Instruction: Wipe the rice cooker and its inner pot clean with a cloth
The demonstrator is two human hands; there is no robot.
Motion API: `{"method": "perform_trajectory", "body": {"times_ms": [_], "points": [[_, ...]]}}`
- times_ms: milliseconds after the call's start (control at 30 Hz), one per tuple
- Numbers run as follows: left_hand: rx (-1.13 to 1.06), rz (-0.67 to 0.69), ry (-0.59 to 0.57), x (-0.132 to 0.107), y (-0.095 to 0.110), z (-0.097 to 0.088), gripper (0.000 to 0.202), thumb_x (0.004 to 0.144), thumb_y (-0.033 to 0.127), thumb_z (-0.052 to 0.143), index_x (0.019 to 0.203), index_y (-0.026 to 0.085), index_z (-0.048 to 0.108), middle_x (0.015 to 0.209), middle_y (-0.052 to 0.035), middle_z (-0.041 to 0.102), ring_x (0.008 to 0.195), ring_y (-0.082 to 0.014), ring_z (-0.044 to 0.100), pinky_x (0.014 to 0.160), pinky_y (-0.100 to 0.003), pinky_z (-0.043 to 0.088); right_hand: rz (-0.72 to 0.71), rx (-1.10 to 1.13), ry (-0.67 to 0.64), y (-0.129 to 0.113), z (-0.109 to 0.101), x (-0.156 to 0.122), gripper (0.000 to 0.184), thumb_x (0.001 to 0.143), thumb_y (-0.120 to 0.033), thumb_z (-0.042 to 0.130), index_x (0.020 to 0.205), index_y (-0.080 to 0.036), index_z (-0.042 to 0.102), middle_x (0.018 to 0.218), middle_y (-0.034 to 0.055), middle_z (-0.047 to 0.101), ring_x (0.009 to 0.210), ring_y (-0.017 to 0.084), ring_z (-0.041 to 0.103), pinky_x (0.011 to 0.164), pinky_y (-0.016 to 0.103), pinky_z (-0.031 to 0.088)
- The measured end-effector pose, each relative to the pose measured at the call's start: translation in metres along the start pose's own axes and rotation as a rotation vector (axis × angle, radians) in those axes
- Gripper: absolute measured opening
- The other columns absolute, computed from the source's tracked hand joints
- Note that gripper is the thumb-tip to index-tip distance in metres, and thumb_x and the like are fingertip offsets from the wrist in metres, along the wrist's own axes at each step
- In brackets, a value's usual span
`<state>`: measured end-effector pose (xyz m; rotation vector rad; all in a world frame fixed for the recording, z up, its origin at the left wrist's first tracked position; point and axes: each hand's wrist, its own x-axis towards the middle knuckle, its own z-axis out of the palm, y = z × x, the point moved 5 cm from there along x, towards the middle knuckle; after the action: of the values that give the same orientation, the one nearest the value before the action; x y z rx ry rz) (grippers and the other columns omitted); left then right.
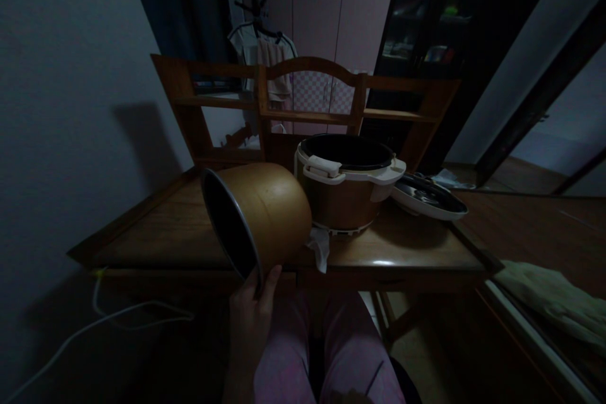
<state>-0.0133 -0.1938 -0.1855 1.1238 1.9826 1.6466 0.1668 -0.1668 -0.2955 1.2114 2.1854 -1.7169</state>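
Observation:
My left hand (250, 303) is closed on the rim of a gold inner pot (272, 208), thumb on the outer wall and the other fingers partly hidden by the rim. Tipped on its side, the pot has its dark opening facing left and down. Just right of it stands a rice cooker body (343, 199) with a cream rim and a dark, open top. Its round lid (428, 196) lies beside it on the right, dark inner side up. A crumpled white tissue (320, 247) hangs at the table's front edge. My right hand cannot be made out.
The wooden table (156, 227) has a raised shelf rack (310, 117) along its back. A white cable (137, 308) loops at the left below the tabletop. A wall rises on the left, and pale cloth (553, 297) lies at the right.

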Motion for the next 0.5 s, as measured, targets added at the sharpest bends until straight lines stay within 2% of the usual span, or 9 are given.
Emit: {"method": "perform_trajectory", "body": {"times_ms": [133,200,333,400,500], "points": [[0.008,-0.017,0.005,0.0,0.0,0.0,0.047,0.083,0.058,0.059,0.108,0.019,0.07,0.117,-0.0093,0.072,0.114,-0.0271,0.064,0.095,-0.031,0.049,-0.012,0.069,-0.026,-0.015,-0.008,-0.003,0.023,0.096,-0.033,0.061,0.115,-0.02,0.061,0.116,0.0069,0.062,0.096,0.021,0.063,0.079,0.035,0.056],[0.008,-0.02,0.0,0.001,0.0,0.0,0.047,0.083,0.058,0.059,0.109,0.02,0.07,0.117,-0.0084,0.071,0.115,-0.0272,0.063,0.095,-0.031,0.049,-0.024,0.092,-0.026,-0.017,-0.01,-0.011,0.027,0.097,-0.035,0.06,0.117,-0.017,0.06,0.116,0.0076,0.061,0.095,0.021,0.063,0.08,0.037,0.056],[-0.002,-0.024,-0.028,0.009,0.002,-0.004,0.046,0.083,0.056,0.061,0.111,0.022,0.069,0.118,-0.006,0.071,0.117,-0.0268,0.062,0.097,-0.032,0.047,-0.057,0.124,-0.016,-0.012,-0.015,-0.049,0.022,0.097,-0.036,0.058,0.107,-0.017,0.063,0.096,0.0032,0.064,0.083,0.016,0.064,0.07,0.027,0.054],[-0.011,-0.027,-0.043,0.014,0.004,-0.008,0.045,0.082,0.056,0.062,0.11,0.022,0.069,0.116,-0.0057,0.072,0.116,-0.0272,0.062,0.098,-0.033,0.046,-0.142,0.152,0.012,-0.016,-0.022,-0.067,0.02,0.096,-0.037,0.056,0.102,-0.019,0.064,0.087,-0.0004,0.063,0.081,0.014,0.064,0.067,0.022,0.05],[-0.031,-0.023,-0.031,0.021,0.01,-0.015,0.047,0.081,0.055,0.063,0.11,0.018,0.069,0.117,-0.0077,0.072,0.117,-0.0278,0.062,0.099,-0.034,0.046,-0.236,0.086,0.005,-0.032,-0.026,-0.075,0.018,0.094,-0.041,0.059,0.095,-0.024,0.066,0.09,-0.0015,0.064,0.085,0.016,0.063,0.068,0.022,0.05]]}}
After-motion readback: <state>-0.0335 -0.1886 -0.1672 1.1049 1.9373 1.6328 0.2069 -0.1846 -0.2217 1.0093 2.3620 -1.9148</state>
